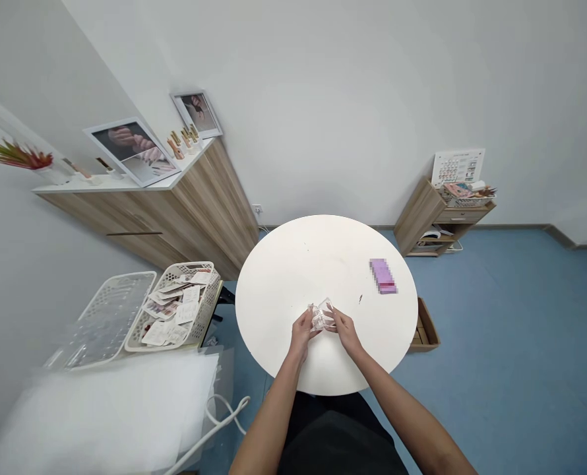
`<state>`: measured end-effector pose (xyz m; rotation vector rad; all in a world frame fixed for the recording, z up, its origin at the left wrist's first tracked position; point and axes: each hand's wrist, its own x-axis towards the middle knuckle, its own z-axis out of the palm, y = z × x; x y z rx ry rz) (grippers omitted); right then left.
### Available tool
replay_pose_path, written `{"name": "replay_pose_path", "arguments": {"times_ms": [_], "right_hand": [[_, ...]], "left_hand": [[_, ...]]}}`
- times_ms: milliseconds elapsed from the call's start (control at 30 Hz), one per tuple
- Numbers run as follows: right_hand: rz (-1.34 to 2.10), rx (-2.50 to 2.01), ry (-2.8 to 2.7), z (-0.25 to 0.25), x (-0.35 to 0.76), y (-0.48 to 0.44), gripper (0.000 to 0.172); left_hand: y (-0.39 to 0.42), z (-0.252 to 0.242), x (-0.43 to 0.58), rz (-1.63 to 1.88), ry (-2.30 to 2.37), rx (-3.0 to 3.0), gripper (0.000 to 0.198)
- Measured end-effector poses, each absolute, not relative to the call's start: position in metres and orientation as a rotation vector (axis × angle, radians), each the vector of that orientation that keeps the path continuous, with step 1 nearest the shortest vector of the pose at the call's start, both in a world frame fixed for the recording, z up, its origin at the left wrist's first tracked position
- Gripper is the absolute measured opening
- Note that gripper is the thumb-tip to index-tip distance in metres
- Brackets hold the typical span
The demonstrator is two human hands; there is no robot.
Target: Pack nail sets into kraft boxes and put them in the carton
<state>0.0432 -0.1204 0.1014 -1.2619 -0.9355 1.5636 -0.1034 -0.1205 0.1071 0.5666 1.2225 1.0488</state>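
One clear plastic case (pixel 319 318) is pinched from both sides by the left hand (pixel 302 332) and right hand (pixel 343 329), steadied over the round white surface (pixel 288 277) near its edge.

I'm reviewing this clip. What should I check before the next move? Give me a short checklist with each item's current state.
1. Left hand and right hand both on the clear plastic piece: ok.
2. Clear plastic piece intact, with nothing loose: cannot tell, too small.
3. Hands working over the round white table: ok.
4. Pink block lying apart from the hands: ok.
5. White basket of cards off the table, beyond the left hand's side: ok.
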Motion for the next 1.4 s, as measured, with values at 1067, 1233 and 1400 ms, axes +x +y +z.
{"name": "replay_pose_path", "arguments": {"times_ms": [1067, 1233, 1400], "right_hand": [[0.940, -1.464, -1.850, 0.074, -0.128, -0.058, 0.036], [0.914, -1.258, -2.050, 0.093, -0.220, -0.058, 0.034], [0.841, -1.133, -2.249, 0.102, -0.305, -0.054, 0.034]], "left_hand": [[-0.163, 0.103, -0.318, 1.514, 1.989, 1.054, 0.025], [-0.182, 0.107, -0.399, 1.469, 2.249, 1.177, 0.029], [-0.188, 0.091, -0.459, 1.310, 2.221, 1.211, 0.042]]}}
